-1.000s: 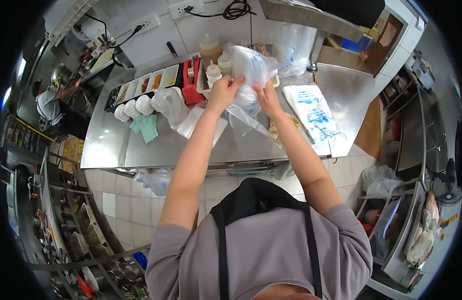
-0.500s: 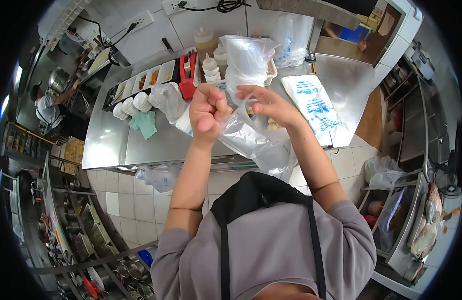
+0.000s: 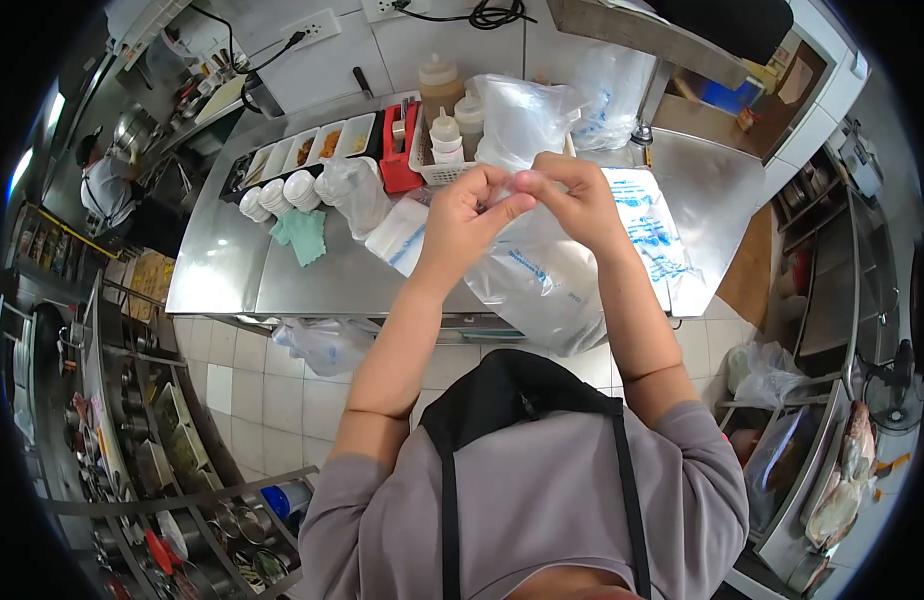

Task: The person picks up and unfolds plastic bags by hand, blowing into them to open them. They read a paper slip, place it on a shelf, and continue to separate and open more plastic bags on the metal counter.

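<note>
A clear plastic bag [image 3: 537, 285] with small blue print hangs beneath my hands, over the counter's front edge. My left hand [image 3: 469, 218] is closed, thumb and fingers pinching the bag's top edge. Close against it, my right hand [image 3: 580, 203] pinches the same edge, and the fingertips of both hands meet. What the bag holds, if anything, cannot be made out. Behind the hands stands another clear bag [image 3: 522, 115], by a white basket [image 3: 437, 172] with squeeze bottles [image 3: 445, 130]. A stack of white bags with blue print [image 3: 642, 215] lies beside my right forearm.
On the steel counter [image 3: 217, 265] are sauce trays [image 3: 327, 140], white lids [image 3: 300, 188], a green cloth [image 3: 302, 238] and a red holder [image 3: 399, 150]. A metal shelf [image 3: 652, 40] juts out above. Another person [image 3: 110, 185] stands at far left.
My hands have come together and now pinch the bag's top, where before the fingers were apart. The bag has spread wider below them. The view has shifted slightly.
</note>
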A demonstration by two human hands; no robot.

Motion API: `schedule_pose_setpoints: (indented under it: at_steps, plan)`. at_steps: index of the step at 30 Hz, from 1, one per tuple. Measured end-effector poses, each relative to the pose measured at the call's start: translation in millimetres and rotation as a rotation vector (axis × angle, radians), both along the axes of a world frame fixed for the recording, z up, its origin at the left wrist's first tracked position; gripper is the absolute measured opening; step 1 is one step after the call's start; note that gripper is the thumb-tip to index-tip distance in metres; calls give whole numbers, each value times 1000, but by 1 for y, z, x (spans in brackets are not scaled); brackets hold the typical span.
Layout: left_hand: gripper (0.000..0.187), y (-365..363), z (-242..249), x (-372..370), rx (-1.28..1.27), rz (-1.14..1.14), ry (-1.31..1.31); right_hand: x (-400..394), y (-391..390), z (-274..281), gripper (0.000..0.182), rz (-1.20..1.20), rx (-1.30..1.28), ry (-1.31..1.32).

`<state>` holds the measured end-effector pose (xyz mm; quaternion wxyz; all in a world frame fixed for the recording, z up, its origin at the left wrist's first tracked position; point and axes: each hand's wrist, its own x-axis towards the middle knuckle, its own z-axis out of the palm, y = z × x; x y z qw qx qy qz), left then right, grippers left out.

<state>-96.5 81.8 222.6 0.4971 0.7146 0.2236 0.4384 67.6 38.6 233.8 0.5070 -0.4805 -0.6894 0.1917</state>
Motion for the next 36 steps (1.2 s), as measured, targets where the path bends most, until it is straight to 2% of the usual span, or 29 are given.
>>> schedule_pose_setpoints:
  at_steps: [1, 3, 4, 6, 7, 8, 10, 11, 12, 14, 15, 17, 18, 20, 22, 24, 25, 27, 28, 30, 31, 32, 33, 34, 36]
  plan:
    - [25, 3, -3, -3, 3, 4, -3, 0, -1, 0, 21, 100, 27, 177]
    - [29, 12, -16, -12, -175, -362, -127, -2, -9, 2, 21, 242, 32, 487]
    - [29, 15, -21, -14, -171, -361, -128, -2, -12, 2, 21, 244, 35, 484]
    - [29, 17, -22, -17, -205, -657, -217, 3, -15, -5, 24, 530, 62, 970]
    - [36, 17, -16, -16, -126, -621, -212, 18, -8, -13, 24, 661, 33, 971]
    - [36, 19, -12, -13, -124, -624, -211, 21, -4, -12, 24, 660, 37, 971]
    - [35, 30, -3, -3, -148, -525, -474, 25, -1, -10, 25, 941, -147, 1346]
    - [32, 38, 14, 1, -230, -609, -593, 27, 0, 0, 22, 768, -161, 1384]
    - [30, 48, 33, 5, -312, -692, -713, 28, 4, 11, 22, 762, -159, 1386]
    - [26, 83, 52, 13, -349, -559, -619, 33, 22, 33, 18, 342, -139, 1438]
    - [26, 83, 67, 18, -348, -564, -619, 44, 42, 37, 18, 340, -134, 1437]
    - [23, 77, 95, 29, -266, 63, -55, 64, 73, 34, 15, 196, -82, 1119]
    - [23, 91, 87, 35, -268, 59, -53, 61, 74, 29, 15, 191, -81, 1121]
    - [19, 127, 45, 49, -257, 0, 91, 53, 84, 18, 16, -176, -300, 1032]
    - [17, 137, -6, 61, -378, 123, 25, 69, 109, -67, 17, -2, -213, 1320]
    - [18, 158, -52, 64, -397, 160, 306, 71, 117, -124, 23, -225, -461, 1021]
    - [18, 152, -50, 64, -394, 157, 306, 74, 114, -125, 23, -227, -457, 1022]
    - [20, 133, -51, 63, -164, 350, 153, 75, 103, -128, 25, -158, -426, 947]
    - [20, 147, -65, 61, -3, 431, 130, 73, 93, -134, 25, -173, -448, 961]
    - [21, 123, -37, 58, -178, 239, -321, 75, 93, -95, 30, -98, 175, 1046]
    - [21, 123, -32, 61, -162, 235, -333, 74, 90, -68, 30, -88, 192, 1037]
    - [21, 120, -35, 64, -131, 172, -390, 67, 75, -48, 33, 90, 163, 1022]
    - [22, 116, -42, 63, -113, 111, -438, 61, 65, -42, 37, 260, 122, 1010]
    - [22, 115, -48, 62, -124, 111, -432, 57, 64, -45, 37, 252, 114, 1016]
    - [22, 120, -52, 62, -186, 136, -369, 49, 69, -44, 46, -265, -236, 188]
